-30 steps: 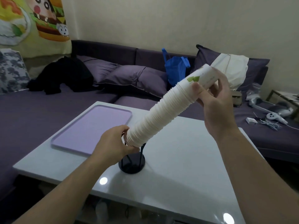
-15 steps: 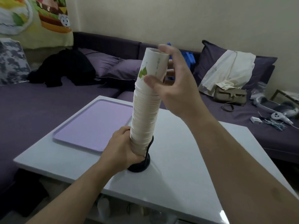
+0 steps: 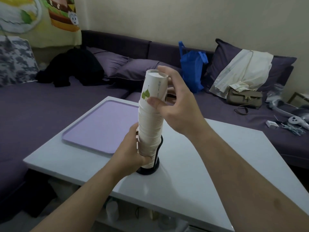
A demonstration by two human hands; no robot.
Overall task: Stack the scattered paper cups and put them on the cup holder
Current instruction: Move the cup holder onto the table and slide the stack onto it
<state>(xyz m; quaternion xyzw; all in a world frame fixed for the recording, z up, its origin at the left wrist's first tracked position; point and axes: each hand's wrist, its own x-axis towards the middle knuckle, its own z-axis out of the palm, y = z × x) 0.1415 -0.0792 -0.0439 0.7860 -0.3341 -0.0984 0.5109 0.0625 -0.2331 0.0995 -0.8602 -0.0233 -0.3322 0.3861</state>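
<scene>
A tall stack of white paper cups [image 3: 150, 124], upside down with a green leaf print on the top cup, stands upright over the black cup holder [image 3: 148, 170] on the white table [image 3: 209, 173]. My left hand [image 3: 132, 151] grips the bottom of the stack just above the holder's round base. My right hand [image 3: 175, 104] holds the top cup, thumb on its near side and fingers round the back. A black wire of the holder runs up the stack's right side.
A lilac tray [image 3: 100, 126] lies on the table's left part. Behind is a purple sofa [image 3: 50, 101] with black clothing [image 3: 73, 67], a blue bag [image 3: 192, 67], a beige handbag [image 3: 244, 97] and a white controller [image 3: 296, 120].
The cup stack went from tilted to upright and has come down lower over the holder. Both hands kept their hold on it.
</scene>
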